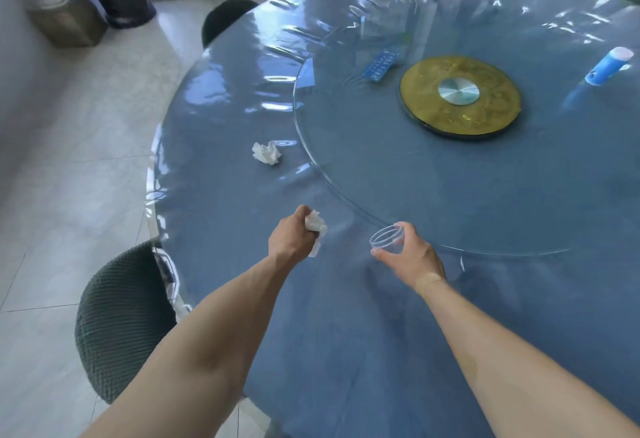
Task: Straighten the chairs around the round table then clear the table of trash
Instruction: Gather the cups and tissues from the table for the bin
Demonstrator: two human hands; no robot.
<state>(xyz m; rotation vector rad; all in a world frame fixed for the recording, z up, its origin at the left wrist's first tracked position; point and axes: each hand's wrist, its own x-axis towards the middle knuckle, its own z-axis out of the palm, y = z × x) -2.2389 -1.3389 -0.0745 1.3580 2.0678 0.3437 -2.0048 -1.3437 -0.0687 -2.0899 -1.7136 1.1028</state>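
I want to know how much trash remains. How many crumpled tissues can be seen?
2. One crumpled tissue lies loose on the round table, left of the glass turntable. The other tissue is gripped in the left hand. More could be hidden outside the view.

The round table [381,351] wears a slate-blue cloth under glossy clear plastic. At its middle sits a gold disc [460,95] with a silver hub. Both crumpled tissues [266,153] are white; the cup [387,237] is clear. The chairs [121,320] are dark green, woven. A bright blue packet [380,65] and a blue-and-white tube [607,65] lie farther off.
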